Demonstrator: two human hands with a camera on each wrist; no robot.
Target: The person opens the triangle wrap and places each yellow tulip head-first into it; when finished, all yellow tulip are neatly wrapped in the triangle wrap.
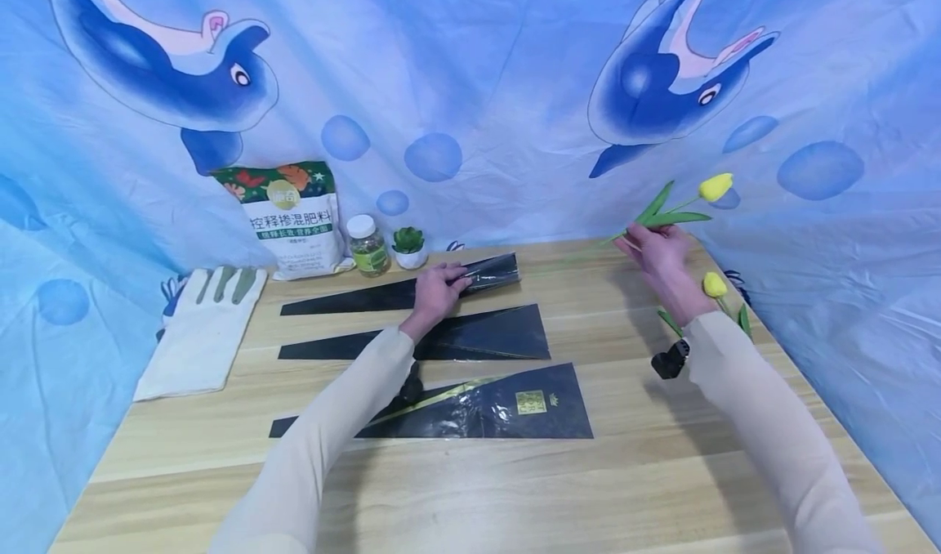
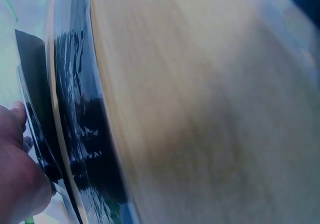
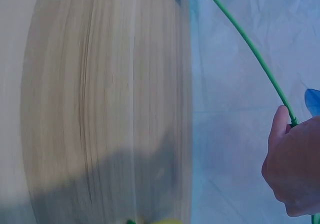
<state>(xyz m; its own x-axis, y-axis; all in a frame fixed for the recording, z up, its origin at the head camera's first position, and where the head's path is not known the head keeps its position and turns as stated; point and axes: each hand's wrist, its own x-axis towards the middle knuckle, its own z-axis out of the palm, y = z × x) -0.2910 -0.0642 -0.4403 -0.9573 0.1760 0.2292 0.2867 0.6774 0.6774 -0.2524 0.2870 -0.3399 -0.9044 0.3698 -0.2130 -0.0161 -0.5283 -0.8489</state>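
Note:
In the head view my right hand (image 1: 662, 252) pinches the stem of an artificial yellow tulip (image 1: 715, 187), its bloom pointing up and right. The green stem (image 3: 260, 59) stretches from my thumb toward the black sleeves in the right wrist view. My left hand (image 1: 439, 292) grips the farthest of three black flower sleeves (image 1: 494, 273) near its wide end, which stands partly raised. Closer to me lie a middle black sleeve (image 1: 507, 333) and a front sleeve with a gold label (image 1: 566, 407), both flat. A second yellow tulip (image 1: 714, 284) lies partly hidden behind my right forearm.
Along the back of the wooden table (image 1: 470, 497) stand a fertilizer bag (image 1: 294, 227), a lidded jar (image 1: 367, 247) and a small potted succulent (image 1: 408, 247). White gloves (image 1: 198, 341) lie at the left. A blue curtain (image 1: 500, 88) hangs right behind the table.

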